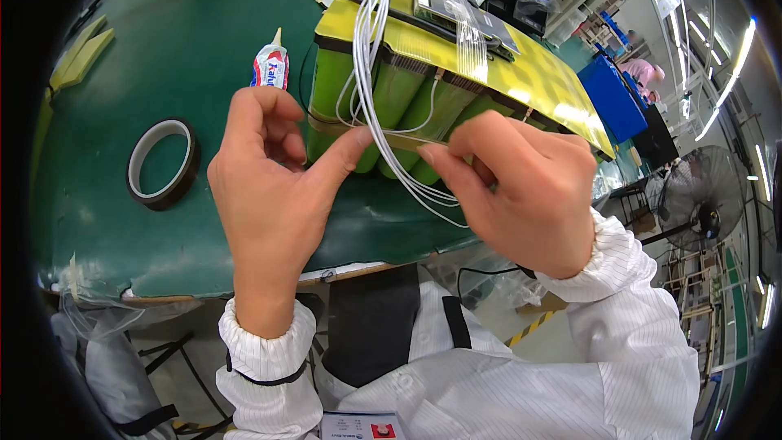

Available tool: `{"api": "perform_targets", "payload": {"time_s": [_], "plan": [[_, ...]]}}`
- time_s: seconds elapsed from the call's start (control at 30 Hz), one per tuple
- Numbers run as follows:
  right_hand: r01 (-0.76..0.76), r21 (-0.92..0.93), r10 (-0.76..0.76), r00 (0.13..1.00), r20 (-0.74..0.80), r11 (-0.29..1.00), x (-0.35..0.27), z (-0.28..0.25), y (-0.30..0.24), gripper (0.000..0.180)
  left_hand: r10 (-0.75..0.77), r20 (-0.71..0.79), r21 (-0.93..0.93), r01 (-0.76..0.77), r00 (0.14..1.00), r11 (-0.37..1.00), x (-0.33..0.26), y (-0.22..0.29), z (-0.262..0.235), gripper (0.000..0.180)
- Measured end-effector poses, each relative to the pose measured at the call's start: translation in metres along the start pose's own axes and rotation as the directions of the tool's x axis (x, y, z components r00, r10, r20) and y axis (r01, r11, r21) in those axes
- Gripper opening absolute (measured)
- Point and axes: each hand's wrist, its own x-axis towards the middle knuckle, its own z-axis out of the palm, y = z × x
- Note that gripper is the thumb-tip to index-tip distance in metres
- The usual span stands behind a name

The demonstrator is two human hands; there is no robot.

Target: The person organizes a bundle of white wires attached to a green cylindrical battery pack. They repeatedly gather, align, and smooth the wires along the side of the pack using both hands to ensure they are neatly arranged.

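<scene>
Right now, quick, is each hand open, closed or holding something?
Left hand: partly open, at the green battery pack.
Right hand: curled; can't tell if holding anything.

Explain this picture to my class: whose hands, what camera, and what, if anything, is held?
These are a person's bare left hand and right hand, not a machine, seen by a fisheye camera worn on the head, so straight edges bend near the rim. On the green tabletop sits a battery pack: green cylinders under a yellow board, with white wires looping down the front. Both hands are at a tan strip across the cylinders; whether they grip or press it is unclear. Beyond the left hand lies a glue tube; to that hand's left, a tape roll.
</scene>
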Motion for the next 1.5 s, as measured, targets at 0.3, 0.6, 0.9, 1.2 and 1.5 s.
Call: {"api": "perform_targets", "payload": {"time_s": [0.3,0.6,0.9,1.2,1.5], "plan": [[-0.016,0.098,0.013,0.999,0.032,0.995,-0.049,-0.032,0.008,0.024,-0.073,-0.013,0.137,0.075,0.997,0.988,0.001,0.011,0.004,0.058],[-0.025,0.166,0.032,0.999,-0.039,0.986,-0.079,-0.028,0.026,0.021,-0.024,-0.015,0.092,0.025,1.000,0.995,-0.006,-0.006,-0.010,0.052],[-0.034,-0.114,0.042,0.997,0.070,0.993,-0.093,-0.038,0.060,0.035,0.236,0.035,0.167,-0.238,0.971,0.957,-0.040,0.034,-0.046,0.022],[-0.032,0.081,0.035,0.999,-0.031,0.996,-0.092,-0.042,0.071,0.021,0.324,0.132,0.224,-0.346,0.937,0.911,-0.022,0.048,-0.059,0.021],[-0.022,0.176,0.041,0.994,-0.104,0.984,-0.088,-0.039,0.070,0.019,-0.050,0.144,0.281,0.008,0.988,0.960,-0.025,0.043,-0.062,0.013]]}}
